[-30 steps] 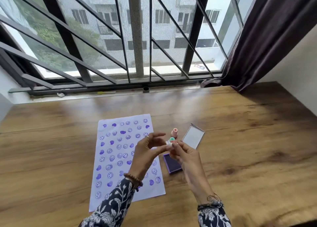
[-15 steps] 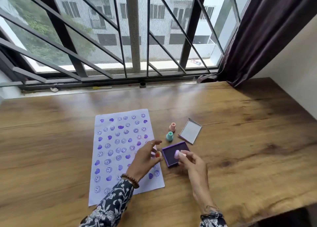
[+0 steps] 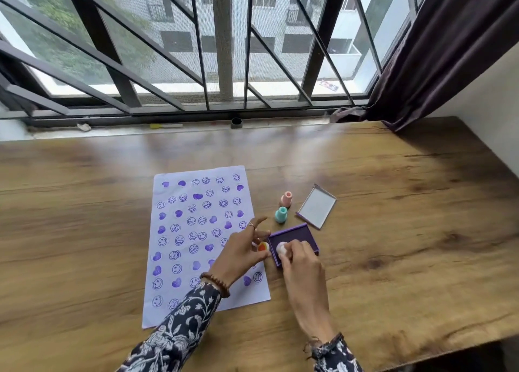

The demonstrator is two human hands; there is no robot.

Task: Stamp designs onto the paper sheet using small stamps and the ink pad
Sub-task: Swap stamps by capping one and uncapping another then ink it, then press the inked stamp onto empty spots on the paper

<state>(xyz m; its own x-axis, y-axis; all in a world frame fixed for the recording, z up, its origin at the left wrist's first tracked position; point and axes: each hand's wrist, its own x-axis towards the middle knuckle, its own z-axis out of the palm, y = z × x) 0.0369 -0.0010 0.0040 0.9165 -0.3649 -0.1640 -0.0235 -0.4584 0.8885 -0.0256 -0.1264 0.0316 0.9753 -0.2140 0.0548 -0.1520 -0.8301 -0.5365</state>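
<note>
A white paper sheet (image 3: pixel 196 231) covered with several purple smiley and heart prints lies on the wooden table (image 3: pixel 407 231). To its right sits the open purple ink pad (image 3: pixel 302 235). My right hand (image 3: pixel 297 259) holds a small pale stamp (image 3: pixel 281 248) pressed down on the pad. My left hand (image 3: pixel 241 252) rests at the sheet's right edge, fingertips pinching a small cap with an orange mark (image 3: pixel 263 247). A teal stamp (image 3: pixel 280 214) and a pink stamp (image 3: pixel 286 199) stand upright just beyond the pad.
The ink pad's lid (image 3: pixel 316 206) lies open-side up to the right of the two standing stamps. A barred window (image 3: pixel 224 48) runs along the table's far edge. A dark curtain (image 3: pixel 438 48) hangs at the far right beside a white wall.
Both hands came down from in front of me and separated. My right hand carried the pale stamp onto the ink pad; my left hand dropped to the sheet's edge with the cap.
</note>
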